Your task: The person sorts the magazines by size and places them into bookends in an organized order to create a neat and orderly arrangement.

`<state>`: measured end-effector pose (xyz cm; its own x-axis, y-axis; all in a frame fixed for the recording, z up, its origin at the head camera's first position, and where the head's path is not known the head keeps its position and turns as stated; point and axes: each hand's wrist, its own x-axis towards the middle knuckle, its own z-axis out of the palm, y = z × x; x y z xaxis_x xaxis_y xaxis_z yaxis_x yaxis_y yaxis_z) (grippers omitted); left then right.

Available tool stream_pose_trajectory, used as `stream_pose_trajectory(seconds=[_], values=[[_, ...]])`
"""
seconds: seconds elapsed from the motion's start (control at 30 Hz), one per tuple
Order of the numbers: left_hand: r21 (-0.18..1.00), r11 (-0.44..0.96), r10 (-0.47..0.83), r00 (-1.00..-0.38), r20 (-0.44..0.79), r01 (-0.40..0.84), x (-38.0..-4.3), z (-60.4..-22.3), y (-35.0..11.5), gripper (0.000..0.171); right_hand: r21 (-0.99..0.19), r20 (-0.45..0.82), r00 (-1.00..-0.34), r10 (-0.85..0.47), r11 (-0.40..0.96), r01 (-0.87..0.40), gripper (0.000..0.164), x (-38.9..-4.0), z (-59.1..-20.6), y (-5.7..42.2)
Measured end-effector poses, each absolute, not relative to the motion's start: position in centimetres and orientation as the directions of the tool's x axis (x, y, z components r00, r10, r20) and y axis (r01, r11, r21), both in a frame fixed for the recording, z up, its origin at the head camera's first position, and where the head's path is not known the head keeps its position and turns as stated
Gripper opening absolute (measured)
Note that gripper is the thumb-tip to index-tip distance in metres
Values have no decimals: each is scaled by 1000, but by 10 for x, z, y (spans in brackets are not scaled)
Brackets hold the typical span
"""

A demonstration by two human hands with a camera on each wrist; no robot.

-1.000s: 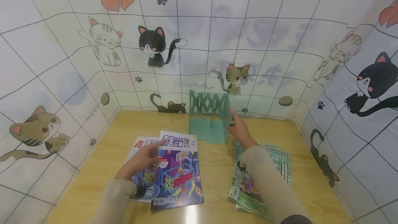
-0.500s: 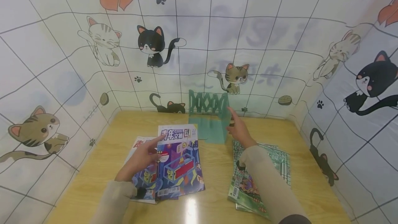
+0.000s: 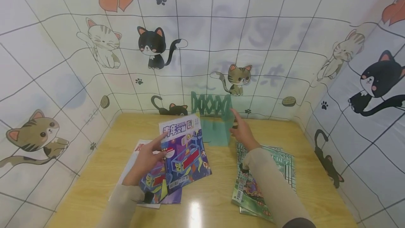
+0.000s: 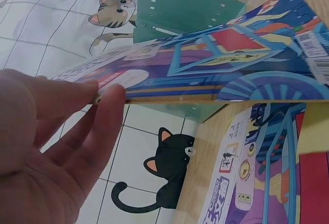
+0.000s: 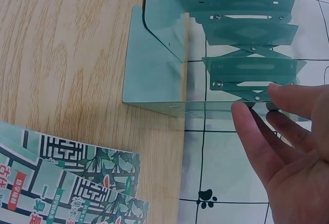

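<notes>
My left hand (image 3: 146, 163) pinches a purple-blue magazine (image 3: 188, 152) by its left edge, thumb on one face and fingers on the other. The magazine is tilted and raised above the table. In the left wrist view its cover (image 4: 226, 59) stretches away from the fingertips, seen almost edge-on. Under it lie more magazines (image 3: 150, 182), partly covered by the held one and my forearm. My right hand (image 3: 245, 133) grips the right side panel of a green expandable book rack (image 3: 215, 133). In the right wrist view, thumb and fingers (image 5: 247, 131) pinch that panel's upper edge.
A pile of green magazines (image 3: 286, 161) lies at the right, partly under my right sleeve (image 3: 272, 182). The wooden table (image 3: 218, 192) meets a wall covering (image 3: 196, 62) printed with cats at the back and both sides.
My left hand has lifted the top magazine off the left pile, bringing it up and towards the rack, now tilted. More of the magazines beneath shows. The right hand keeps its hold on the rack.
</notes>
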<state>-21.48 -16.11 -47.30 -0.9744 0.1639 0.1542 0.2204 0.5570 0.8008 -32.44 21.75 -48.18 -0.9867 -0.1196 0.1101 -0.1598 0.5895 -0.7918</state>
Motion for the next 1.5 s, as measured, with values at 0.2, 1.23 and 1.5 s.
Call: stream_pose_trajectory(seconds=[0.2, 1.23, 1.5], values=[[769, 577, 136, -961, 242, 276, -215, -475, -153, 78, -790, 111, -987, -117, 592, -159, 99, -324, -481, 217], [333, 814, 127, -705, 698, 475, -222, -467, -122, 73, -780, 118, -986, -120, 602, -167, 96, -322, -481, 216], [338, 803, 98, -667, 738, 491, -225, -465, -110, 74, -775, 126, -985, -118, 608, -172, 96, -321, -480, 215]])
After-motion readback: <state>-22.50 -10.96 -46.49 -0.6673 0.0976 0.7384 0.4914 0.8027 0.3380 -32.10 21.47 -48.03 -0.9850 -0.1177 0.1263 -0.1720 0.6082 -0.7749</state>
